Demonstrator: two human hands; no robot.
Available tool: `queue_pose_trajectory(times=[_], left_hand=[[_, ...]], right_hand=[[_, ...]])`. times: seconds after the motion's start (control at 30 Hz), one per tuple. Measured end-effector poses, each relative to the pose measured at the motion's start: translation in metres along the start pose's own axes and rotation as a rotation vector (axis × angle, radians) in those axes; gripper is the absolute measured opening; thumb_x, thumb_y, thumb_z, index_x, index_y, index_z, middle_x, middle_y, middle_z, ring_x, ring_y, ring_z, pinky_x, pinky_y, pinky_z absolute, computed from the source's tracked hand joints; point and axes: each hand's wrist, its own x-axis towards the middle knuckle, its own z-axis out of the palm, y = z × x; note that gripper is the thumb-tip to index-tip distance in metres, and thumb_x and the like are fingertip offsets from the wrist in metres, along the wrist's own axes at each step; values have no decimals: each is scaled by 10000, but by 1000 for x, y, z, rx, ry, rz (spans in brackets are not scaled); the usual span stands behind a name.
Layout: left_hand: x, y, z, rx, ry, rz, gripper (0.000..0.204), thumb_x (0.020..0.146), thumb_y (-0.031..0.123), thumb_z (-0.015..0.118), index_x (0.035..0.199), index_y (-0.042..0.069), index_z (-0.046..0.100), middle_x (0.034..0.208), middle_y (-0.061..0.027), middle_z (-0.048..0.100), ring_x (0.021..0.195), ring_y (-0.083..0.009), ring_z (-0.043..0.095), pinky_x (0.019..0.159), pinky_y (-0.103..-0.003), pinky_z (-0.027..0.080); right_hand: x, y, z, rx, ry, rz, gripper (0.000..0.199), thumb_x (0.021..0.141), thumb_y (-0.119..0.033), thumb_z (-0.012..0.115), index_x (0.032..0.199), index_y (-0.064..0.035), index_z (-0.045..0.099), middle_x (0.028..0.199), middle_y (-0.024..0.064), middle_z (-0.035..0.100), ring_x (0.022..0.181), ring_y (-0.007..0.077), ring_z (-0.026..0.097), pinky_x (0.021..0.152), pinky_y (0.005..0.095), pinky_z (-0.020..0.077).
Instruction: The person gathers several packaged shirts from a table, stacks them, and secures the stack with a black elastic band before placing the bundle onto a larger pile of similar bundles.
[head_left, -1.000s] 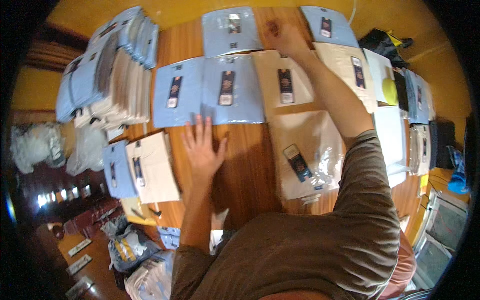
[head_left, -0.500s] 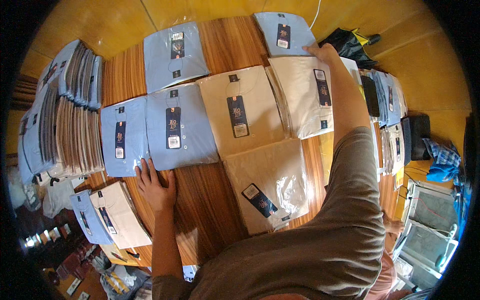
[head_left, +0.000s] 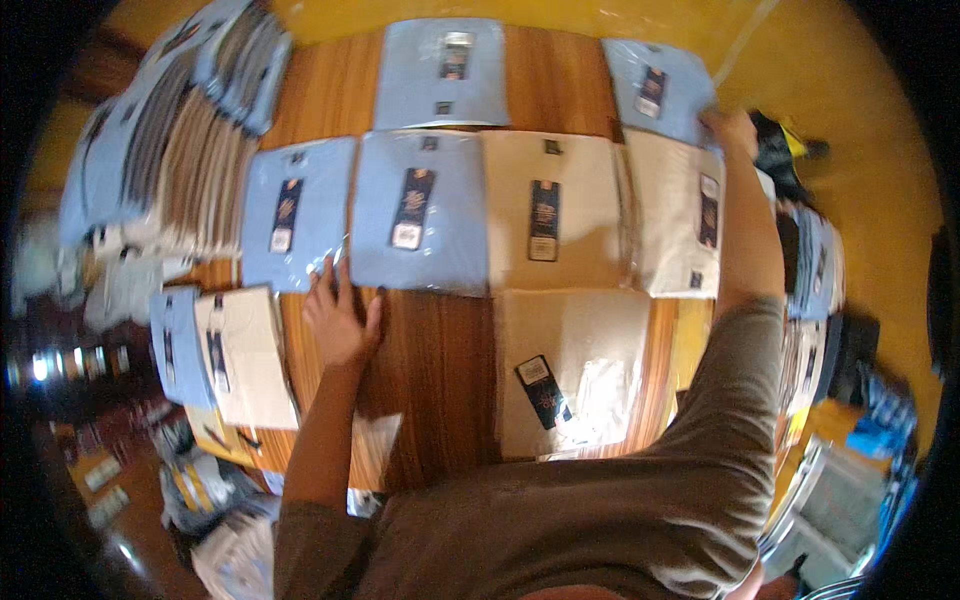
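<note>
My left hand (head_left: 340, 320) rests with its fingers spread at the lower edge of a light blue folded shirt (head_left: 263, 220) in clear plastic, fingertips touching the wrap. Stretched out to the far right, my right hand (head_left: 733, 132) has its fingertips at the lower right corner of another blue packed shirt (head_left: 635, 95). Its fingers are blurred. Below that lies a cream packed shirt (head_left: 665, 225), my forearm passing along its right side. More packed shirts make up the middle row: a blue one (head_left: 450, 235) and a cream one (head_left: 590, 215). Dark tags show on them.
Tall stacks of packed shirts (head_left: 205, 160) stand at the left. Another blue packet (head_left: 415, 80) lies at the back of the wooden table (head_left: 440, 370). A cream packet (head_left: 610, 330) lies near me, and two more packets (head_left: 240, 370) at the near left. More piles (head_left: 815, 260) stand at the right.
The whole view has turned and shifted, so the table looks straighter and lies further right. Both hands stay at the same packets, and the packets keep their places.
</note>
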Motion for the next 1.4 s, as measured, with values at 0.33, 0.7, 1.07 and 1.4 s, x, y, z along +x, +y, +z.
queue_pose_trajectory(times=[0.33,0.7,1.07,1.4], left_hand=[[7,1,-13,-105,19,2,754,967,457,636,1579,82,407,1663,-164,318,1529,-430,251,1210,-601,222],[7,-8,3,-130,78,2,893,930,564,633,1605,56,343,1704,-234,169,1563,-515,76,1190,-756,61],[8,-14,19,-165,153,27,934,928,664,546,1576,10,386,1690,-289,165,1535,-587,80,1125,-819,110],[6,-18,14,-243,96,116,811,879,577,614,1396,-43,543,1509,-336,411,1493,-612,169,1099,-862,61]], right_hand=[[47,-3,5,103,323,-285,499,900,-456,655,1132,-22,738,1052,309,717,1081,453,696,917,517,550],[-171,-173,-115,290,601,-899,427,1023,-477,579,1223,-124,712,1125,186,741,1086,409,693,883,467,560],[-349,-273,-114,1022,199,-860,254,980,-274,764,1063,-35,749,813,-7,693,667,52,581,574,207,433],[-514,-306,146,986,-188,-402,271,906,-197,788,973,41,677,819,131,721,736,183,655,691,336,533]])
